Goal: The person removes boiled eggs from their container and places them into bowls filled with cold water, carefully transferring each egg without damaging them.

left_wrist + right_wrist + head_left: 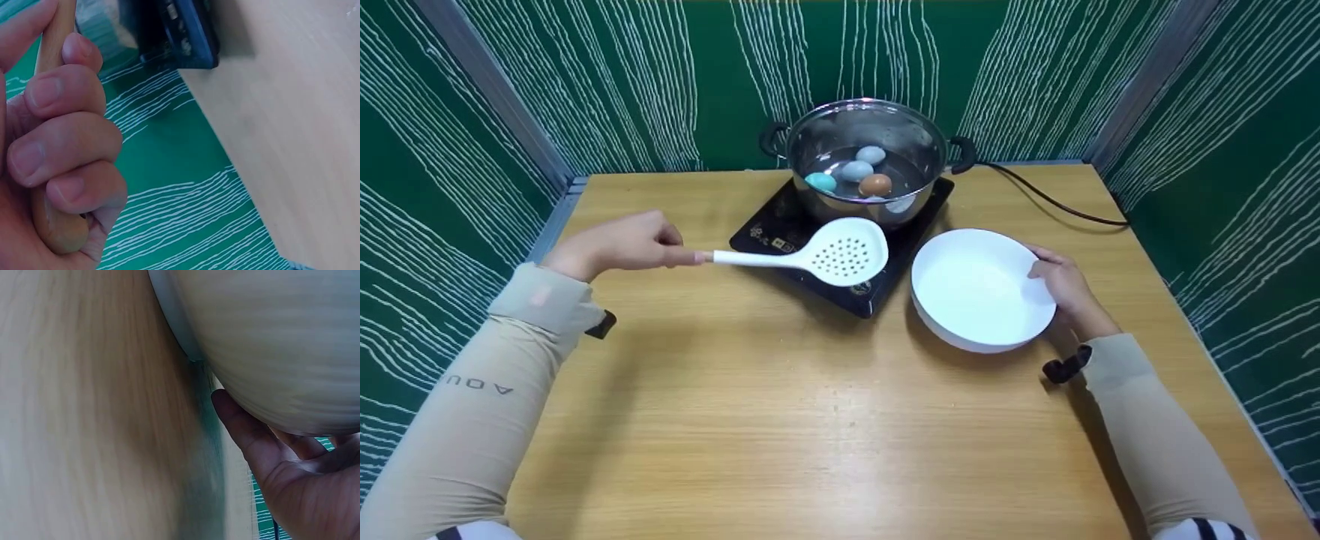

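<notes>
My left hand [626,241] grips a white slotted skimmer [765,259], its perforated head over the front of a black induction cooker, with nothing lying on it. Close up in the left wrist view, the fingers curl round the skimmer's wooden handle [58,48]. To the right, my right hand [1069,289] holds a white bowl [975,292] by its right side, thumb at the rim; no contents show inside. The right wrist view has the bowl's outer wall [281,349] large above the hand. A steel pot [829,208] holds water and several eggs [875,185], blue, turquoise and brown.
The pot stands on the induction cooker [859,300] at the back of a wooden table [810,420]. A black cable [1050,199] runs from there to the right edge. Green walls [720,75] with white lines enclose the back and both sides.
</notes>
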Demonstrator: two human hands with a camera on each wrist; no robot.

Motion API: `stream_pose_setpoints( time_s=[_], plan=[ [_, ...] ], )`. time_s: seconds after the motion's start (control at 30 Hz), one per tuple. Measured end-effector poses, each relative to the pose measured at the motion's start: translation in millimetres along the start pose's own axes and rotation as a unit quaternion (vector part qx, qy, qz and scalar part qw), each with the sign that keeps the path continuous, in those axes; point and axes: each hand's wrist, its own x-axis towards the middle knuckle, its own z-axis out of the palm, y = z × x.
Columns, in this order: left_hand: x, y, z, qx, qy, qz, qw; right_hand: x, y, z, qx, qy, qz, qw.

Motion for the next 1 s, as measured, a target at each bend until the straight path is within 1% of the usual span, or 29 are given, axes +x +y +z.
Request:
stream_pose_setpoints(
  time_s=[0.27,0.4,0.63,0.73,0.87,1.0],
  plan=[
    [-5.7,8.4,-20.8,0.016,0.029,-0.020,0.9992,-2.5,-2.9,0.2,0.012,-0.007,0.006,1.000],
    [-5.9,12.4,-29.1,0.019,0.044,-0.031,0.9984,-2.7,-3.7,-0.2,0.015,-0.011,0.013,1.000],
    [-3.8,19.8,-42.3,0.045,0.070,-0.040,0.9957,-2.5,-5.2,-0.7,0.001,-0.003,0.021,1.000],
    [-2.3,22.4,-46.4,0.048,0.081,-0.047,0.9945,-2.4,-4.7,-1.2,-0.003,0.000,0.018,1.000],
    [0.0,25.6,-49.0,0.048,0.106,-0.047,0.9920,-2.2,-3.0,0.2,0.013,0.005,0.011,1.000],
    [3.4,27.6,-49.5,0.031,0.126,-0.048,0.9905,-2.2,-2.8,2.5,0.020,0.014,0.010,1.000]
  ],
)
